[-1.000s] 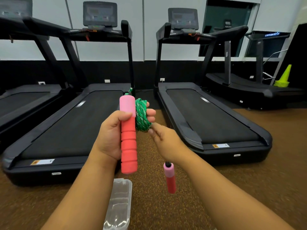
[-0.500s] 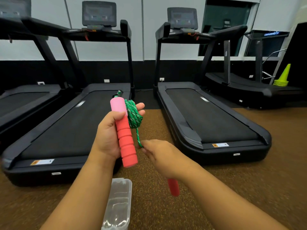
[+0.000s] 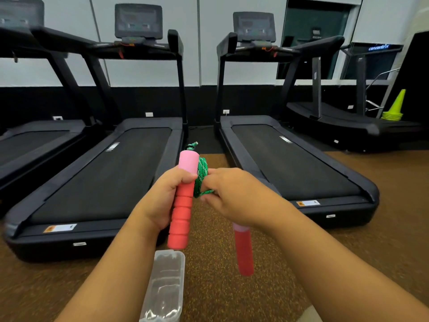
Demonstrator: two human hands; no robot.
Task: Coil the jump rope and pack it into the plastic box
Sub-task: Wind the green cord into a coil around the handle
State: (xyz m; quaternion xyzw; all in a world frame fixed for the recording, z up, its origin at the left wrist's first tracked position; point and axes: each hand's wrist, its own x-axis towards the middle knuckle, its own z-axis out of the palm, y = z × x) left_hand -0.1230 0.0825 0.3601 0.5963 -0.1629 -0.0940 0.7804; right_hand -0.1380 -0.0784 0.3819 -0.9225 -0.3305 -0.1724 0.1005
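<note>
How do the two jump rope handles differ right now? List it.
The upper handle is gripped by the left hand, with green rope coiled beside it. The lower handle dangles below the right hand, ungripped. Both are red foam with pink tops.

A single wide-angle view comes from the person's head, facing forward and tilted down. Both forearms reach in from the bottom edge, and the hands, left hand (image 3: pixel 166 196) and right hand (image 3: pixel 234 196), meet close to the lens at mid-frame. Directly beneath them lies the brown floor (image 3: pixel 232 293), near enough that its speckle shows. Beyond stand treadmills (image 3: pixel 130 168) side by side, their consoles near the top edge against a pale wall (image 3: pixel 199 43). Straight lines bow toward the edges, probably from the lens. No second view shares this scene.
</note>
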